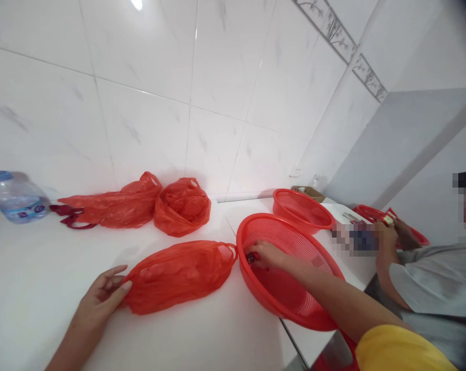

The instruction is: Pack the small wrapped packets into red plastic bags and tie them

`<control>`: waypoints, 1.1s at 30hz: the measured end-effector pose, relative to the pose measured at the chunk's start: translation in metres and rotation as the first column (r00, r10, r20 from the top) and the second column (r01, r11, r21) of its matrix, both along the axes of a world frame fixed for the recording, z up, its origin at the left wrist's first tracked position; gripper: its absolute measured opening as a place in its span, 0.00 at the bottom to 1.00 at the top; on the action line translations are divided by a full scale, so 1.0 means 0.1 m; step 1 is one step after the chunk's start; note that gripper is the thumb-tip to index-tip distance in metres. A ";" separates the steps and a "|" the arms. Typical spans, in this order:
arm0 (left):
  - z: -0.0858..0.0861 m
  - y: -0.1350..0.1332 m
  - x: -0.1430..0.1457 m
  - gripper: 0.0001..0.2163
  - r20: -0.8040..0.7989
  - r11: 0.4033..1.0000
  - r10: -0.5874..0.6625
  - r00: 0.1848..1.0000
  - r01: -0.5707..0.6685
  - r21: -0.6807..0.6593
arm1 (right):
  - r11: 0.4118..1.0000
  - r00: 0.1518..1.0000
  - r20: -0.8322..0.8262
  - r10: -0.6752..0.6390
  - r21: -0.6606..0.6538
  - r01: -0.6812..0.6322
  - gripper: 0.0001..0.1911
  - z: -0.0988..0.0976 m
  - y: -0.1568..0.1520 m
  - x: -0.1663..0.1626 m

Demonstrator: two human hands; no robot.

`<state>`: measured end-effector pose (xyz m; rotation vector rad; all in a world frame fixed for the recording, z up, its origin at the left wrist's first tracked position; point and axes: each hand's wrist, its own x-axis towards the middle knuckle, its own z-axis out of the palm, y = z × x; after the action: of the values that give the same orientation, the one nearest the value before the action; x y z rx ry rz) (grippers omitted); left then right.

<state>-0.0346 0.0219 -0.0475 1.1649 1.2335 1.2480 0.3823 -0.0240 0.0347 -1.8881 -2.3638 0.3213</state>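
Observation:
A red plastic bag (180, 275) lies lengthwise on the white table, its handle end against the colander. With thumb and fingers, my left hand (101, 298) pinches the bag's left end. My right hand (269, 254) reaches down inside a large red plastic colander (254, 288), near its left wall. Its fingers are closed around a small dark, shiny object with a red part (251, 257); most of that object is hidden, so its kind is unclear. The colander's mesh wall and flat red bottom show around my forearm.
Two more red plastic bags (120, 205) (183, 206) rest by the tiled wall, with a large water bottle (19, 198) at far left. Behind the colander stands another red basket (302, 208). At right, a person in grey (437, 278) handles something over a further red basket (420, 235).

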 end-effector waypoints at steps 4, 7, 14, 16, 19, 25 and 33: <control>0.08 -0.04 0.04 0.31 0.029 1.000 0.003 1.000 -0.003 -0.022 | 0.993 0.998 -0.060 0.009 -0.118 -0.016 0.15 0.05 -0.05 -0.02; 0.08 -0.04 0.04 0.31 0.034 1.000 -0.001 0.999 0.002 -0.025 | 0.973 0.985 -0.142 -0.101 -0.220 0.068 0.14 0.08 -0.09 0.04; 0.00 -0.01 0.02 0.30 0.034 0.999 -0.033 0.999 0.034 -0.007 | 0.963 0.844 -0.462 -0.271 -0.134 0.236 0.08 0.51 -0.29 0.04; 0.00 -0.02 0.03 0.29 0.029 1.000 -0.030 0.999 0.030 -0.001 | 0.976 0.819 -0.534 -0.210 -0.064 0.209 0.08 0.71 -0.42 -0.14; -0.01 -0.04 0.05 0.27 0.047 0.999 -0.037 0.998 0.036 0.004 | 0.996 0.825 -0.565 -0.025 0.061 0.071 0.06 0.89 -0.64 -0.49; 0.01 -0.07 0.07 0.25 0.064 0.999 -0.048 0.997 0.048 0.012 | 0.989 0.657 -0.739 0.149 0.092 -0.120 0.10 0.47 -0.73 -1.31; 0.05 -0.08 0.09 0.24 0.101 0.999 -0.048 0.994 0.048 0.001 | 0.928 0.249 -0.905 -0.346 -0.289 0.237 0.12 -0.21 0.10 -1.93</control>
<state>-0.0257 0.0137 -0.0427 1.1098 1.1253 1.2546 0.1893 -0.0138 0.0139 -1.3958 -1.1302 1.1506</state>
